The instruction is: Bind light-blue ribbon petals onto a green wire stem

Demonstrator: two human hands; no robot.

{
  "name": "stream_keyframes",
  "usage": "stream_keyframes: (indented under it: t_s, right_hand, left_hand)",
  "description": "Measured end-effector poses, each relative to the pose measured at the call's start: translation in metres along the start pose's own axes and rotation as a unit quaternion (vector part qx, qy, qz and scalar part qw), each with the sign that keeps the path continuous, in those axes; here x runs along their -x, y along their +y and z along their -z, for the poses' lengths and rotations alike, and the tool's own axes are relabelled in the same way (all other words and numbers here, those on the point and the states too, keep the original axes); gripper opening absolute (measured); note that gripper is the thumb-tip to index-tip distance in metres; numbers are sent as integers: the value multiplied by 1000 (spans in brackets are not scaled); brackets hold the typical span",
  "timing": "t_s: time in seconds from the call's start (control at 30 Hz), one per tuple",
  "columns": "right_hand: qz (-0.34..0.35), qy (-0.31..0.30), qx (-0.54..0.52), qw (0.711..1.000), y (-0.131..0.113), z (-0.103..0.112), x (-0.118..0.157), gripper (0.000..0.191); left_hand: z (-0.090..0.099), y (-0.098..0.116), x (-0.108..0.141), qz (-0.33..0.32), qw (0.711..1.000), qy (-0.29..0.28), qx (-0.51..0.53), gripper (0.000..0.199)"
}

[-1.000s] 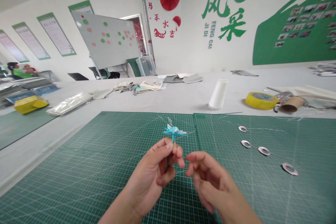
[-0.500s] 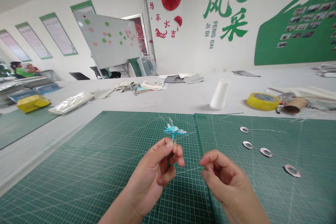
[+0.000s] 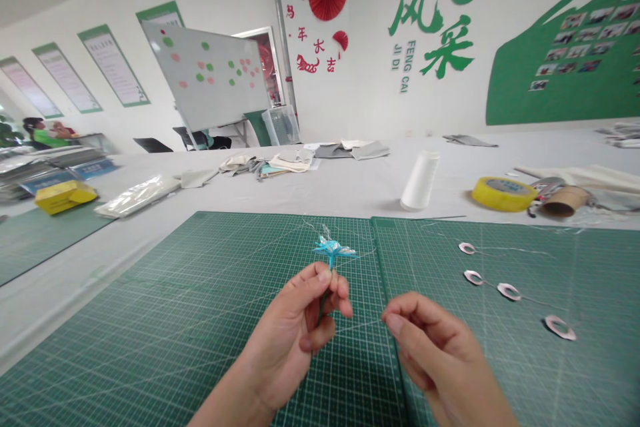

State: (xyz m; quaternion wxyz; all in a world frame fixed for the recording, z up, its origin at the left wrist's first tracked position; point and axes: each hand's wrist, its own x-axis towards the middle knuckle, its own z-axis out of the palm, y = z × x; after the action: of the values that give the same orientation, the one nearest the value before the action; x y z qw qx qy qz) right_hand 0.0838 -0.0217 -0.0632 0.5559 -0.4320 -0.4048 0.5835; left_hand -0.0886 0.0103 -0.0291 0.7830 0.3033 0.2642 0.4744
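A small blue flower (image 3: 334,248) with silvery, wispy bits on top stands upright on a thin dark stem. My left hand (image 3: 300,323) pinches that stem between thumb and fingers just beneath the blossom. To its right, my right hand (image 3: 435,347) has thumb and forefinger pressed together; a faint thread seems to run from them toward the left hand, but what they hold is too fine to make out. Both hands are above the green cutting mats (image 3: 225,280). The two hands do not touch.
On the right mat lie several pale rings (image 3: 509,291) with thin wires. Behind the mats stand a white thread cone (image 3: 420,180), yellow tape roll (image 3: 504,194) and cardboard tube (image 3: 565,201). A yellow box (image 3: 66,197) and plastic packet (image 3: 137,196) lie left. A seated person is far left.
My right thumb and forefinger, slightly apart before, have closed together, and the hand has turned a little. My left hand and the flower have hardly moved.
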Motion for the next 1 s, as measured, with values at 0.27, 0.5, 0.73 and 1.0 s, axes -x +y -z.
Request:
stream_keyframes:
  t_s: [0.27, 0.5, 0.73, 1.0]
  right_hand:
    - [-34, -1, -1, 999, -6, -10, 2, 18]
    - [18, 15, 0, 1000, -5, -12, 2, 19]
    - [-3, 12, -35, 999, -3, -5, 2, 26]
    - [-65, -23, -100, 993, -1, -1, 1, 27]
  left_hand:
    - [-1, 0, 0, -3, 1000, 0, 0, 14]
    - [0, 0, -1, -4, 1000, 5, -2, 15]
    - [-1, 0, 0, 0, 1000, 4, -9, 15]
    - [1, -1, 1, 0, 1000, -4, -18, 14]
